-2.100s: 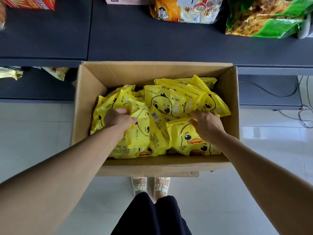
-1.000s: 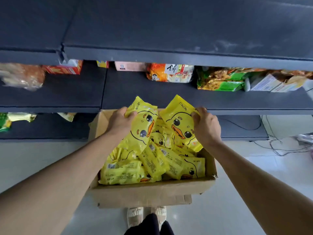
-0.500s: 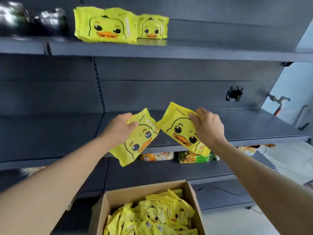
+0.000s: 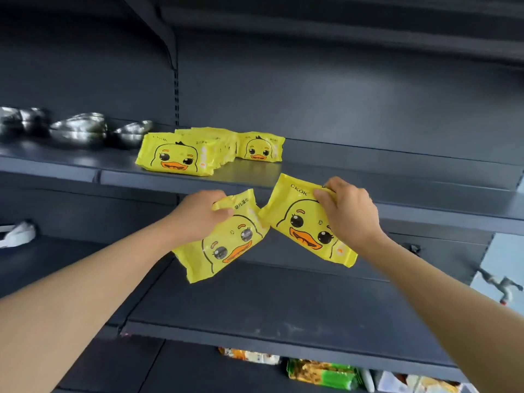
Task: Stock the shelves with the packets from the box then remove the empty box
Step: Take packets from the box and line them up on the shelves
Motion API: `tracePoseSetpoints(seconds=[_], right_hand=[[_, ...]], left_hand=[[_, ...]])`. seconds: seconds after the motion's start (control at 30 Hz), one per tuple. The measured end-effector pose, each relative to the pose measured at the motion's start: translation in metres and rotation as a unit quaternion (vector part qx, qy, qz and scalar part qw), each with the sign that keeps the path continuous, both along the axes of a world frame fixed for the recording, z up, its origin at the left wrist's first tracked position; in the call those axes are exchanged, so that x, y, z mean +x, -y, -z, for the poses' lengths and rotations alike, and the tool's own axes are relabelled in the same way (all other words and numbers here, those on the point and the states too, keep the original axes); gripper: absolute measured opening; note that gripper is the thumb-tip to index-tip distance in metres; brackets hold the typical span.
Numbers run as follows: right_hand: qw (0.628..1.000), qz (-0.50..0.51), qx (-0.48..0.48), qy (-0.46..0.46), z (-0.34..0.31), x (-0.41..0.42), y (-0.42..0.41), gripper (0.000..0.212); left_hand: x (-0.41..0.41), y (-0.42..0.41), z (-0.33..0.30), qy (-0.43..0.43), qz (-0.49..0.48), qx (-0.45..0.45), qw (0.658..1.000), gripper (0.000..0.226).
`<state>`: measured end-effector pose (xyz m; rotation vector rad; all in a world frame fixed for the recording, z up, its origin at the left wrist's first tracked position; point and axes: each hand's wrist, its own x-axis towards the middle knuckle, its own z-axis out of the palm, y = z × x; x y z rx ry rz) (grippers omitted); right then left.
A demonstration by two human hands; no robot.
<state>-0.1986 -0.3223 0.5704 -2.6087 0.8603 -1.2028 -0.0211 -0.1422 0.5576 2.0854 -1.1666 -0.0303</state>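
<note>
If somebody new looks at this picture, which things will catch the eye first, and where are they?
First, the two bright yellow duck packets in mid-air at the centre: the left hand grips one packet, the right hand grips the other packet. Next, the row of same packets on the upper dark shelf, beside shiny metal bowls at left.

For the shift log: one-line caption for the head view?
Left hand and right hand each hold a duck packet below the shelf bearing stocked packets.
</note>
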Motion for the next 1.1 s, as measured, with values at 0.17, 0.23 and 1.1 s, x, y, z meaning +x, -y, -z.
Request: tracePoseSetpoints(seconds=[0.17, 0.23, 1.1], right_hand=[[0.999, -0.036, -0.016, 0.004, -0.031, 0.009, 0.026, 0.028], [0.999, -0.040, -0.020, 0.003, -0.042, 0.014, 0.031, 0.028], [0.993, 0.071, -0.061, -0.066, -0.098, 0.135, 0.065, 0.030]], left_hand=[[-0.009, 0.009, -0.022, 0.015, -0.034, -0.005, 0.999, 0.034], [-0.008, 0.006, -0.031, 0.025, -0.051, 0.002, 0.998, 0.041], [0.091, -0.006, -0.137, 0.082, -0.055, -0.054, 0.994, 0.022]])
